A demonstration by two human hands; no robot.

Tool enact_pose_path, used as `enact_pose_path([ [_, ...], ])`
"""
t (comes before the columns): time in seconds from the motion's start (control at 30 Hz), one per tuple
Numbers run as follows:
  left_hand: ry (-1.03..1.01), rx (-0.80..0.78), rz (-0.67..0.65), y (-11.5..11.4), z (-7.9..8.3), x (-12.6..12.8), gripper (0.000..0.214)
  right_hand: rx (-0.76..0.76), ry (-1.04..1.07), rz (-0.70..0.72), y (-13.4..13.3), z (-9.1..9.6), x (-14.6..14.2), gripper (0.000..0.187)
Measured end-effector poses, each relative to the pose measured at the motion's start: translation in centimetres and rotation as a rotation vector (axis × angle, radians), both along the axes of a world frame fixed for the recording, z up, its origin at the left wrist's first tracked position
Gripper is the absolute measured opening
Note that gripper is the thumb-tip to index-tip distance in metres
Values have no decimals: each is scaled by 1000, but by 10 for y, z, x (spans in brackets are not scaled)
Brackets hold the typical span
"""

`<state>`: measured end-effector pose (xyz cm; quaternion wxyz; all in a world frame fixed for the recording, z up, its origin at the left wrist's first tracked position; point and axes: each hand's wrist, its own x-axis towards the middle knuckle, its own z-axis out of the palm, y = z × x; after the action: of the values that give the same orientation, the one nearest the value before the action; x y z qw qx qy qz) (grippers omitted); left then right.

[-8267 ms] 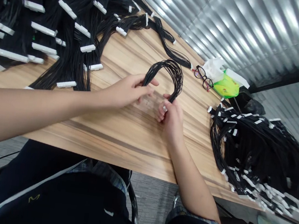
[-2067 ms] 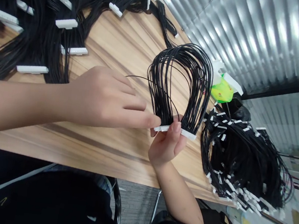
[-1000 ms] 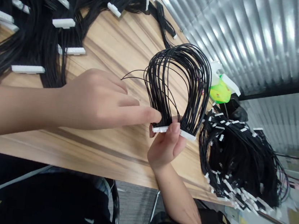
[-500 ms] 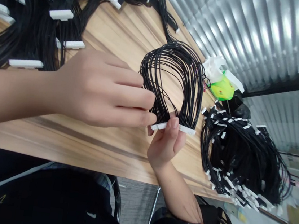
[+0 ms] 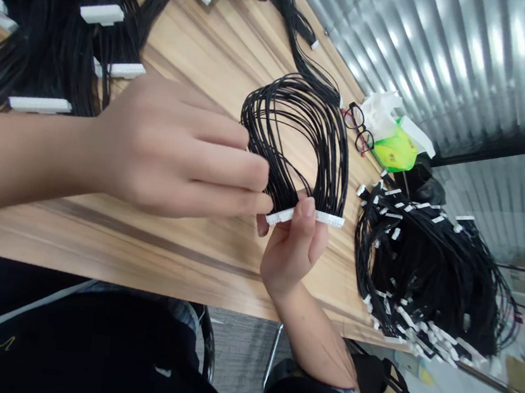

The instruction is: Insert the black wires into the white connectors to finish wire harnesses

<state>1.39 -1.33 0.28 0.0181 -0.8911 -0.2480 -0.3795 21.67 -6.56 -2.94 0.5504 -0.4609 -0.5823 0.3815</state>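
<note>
A wire harness (image 5: 298, 137) of many thin black wires arcs up in a loop from a long white connector strip (image 5: 305, 216). My right hand (image 5: 291, 251) holds that strip upright, with the thumb pressed on its front. My left hand (image 5: 177, 148) lies flat-fingered across the wires just above the strip, fingertips reaching its left end. The left thumb is hidden behind the hand. Both hands are above a wood-grain table top.
The table (image 5: 178, 256) carries a heap of black harnesses with white connectors (image 5: 425, 274) on the right and more harnesses (image 5: 71, 39) at the upper left. Glasses (image 5: 357, 128) and a green bag (image 5: 395, 150) lie at the far edge, by a corrugated metal wall (image 5: 466, 56).
Since the oldest frame, the harness has opened from a narrow loop into a wide one, with the connector strip raised in my right hand. My left hand has moved in over the wires.
</note>
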Motion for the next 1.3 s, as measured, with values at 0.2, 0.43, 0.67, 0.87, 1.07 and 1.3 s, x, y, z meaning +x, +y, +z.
enact_pose_path([
  [0.2,281,27,-109,15,-4,3,53,18,-27,116,5,-3,8,40],
  [0.43,194,-4,-162,14,-2,-2,50,83,-160,69,7,-8,12,41],
  [0.67,230,-6,-120,19,-2,0,53,-24,-81,55,11,-1,9,43],
  [0.87,110,166,-320,4,-6,3,36,51,113,-181,30,2,12,38],
  [1.07,78,72,-372,-22,-21,18,38,115,129,-142,28,-2,9,35],
  [1.3,33,-22,147,-14,-26,13,30,118,10,-143,20,-6,7,35],
])
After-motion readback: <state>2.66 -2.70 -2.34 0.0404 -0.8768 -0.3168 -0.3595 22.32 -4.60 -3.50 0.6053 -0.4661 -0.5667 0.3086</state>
